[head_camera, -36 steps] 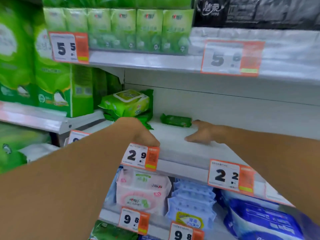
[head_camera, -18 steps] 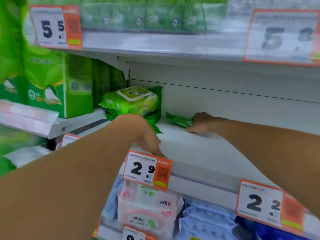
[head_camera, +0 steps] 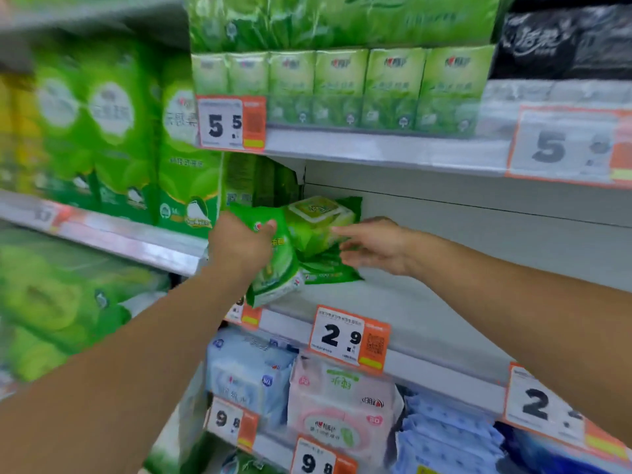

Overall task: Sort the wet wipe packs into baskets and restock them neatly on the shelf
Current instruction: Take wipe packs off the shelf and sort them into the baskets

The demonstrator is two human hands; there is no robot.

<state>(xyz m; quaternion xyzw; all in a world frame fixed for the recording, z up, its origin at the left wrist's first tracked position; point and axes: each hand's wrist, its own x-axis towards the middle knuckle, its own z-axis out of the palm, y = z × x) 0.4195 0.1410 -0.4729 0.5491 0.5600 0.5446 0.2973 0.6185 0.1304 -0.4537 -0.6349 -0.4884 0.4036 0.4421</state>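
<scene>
At the left end of the white shelf [head_camera: 403,302], both hands are on the green wet wipe packs.

Left hand [head_camera: 239,246] has its grip closed round a flat green wipe pack [head_camera: 275,268], tilted so the lower end hangs past the shelf's front edge. Just beside it sits a lidded wipe pack [head_camera: 319,220] stacked on a flatter dark green pack [head_camera: 328,270] near the back wall. Right hand [head_camera: 372,246] reaches in with fingers out straight, tips touching the lidded one, gripping nothing. Orange price tag [head_camera: 349,338] reads 2.9 on the front edge; pink and blue packs [head_camera: 338,405] sit on the shelf below, green tissue boxes [head_camera: 342,87] above.
</scene>
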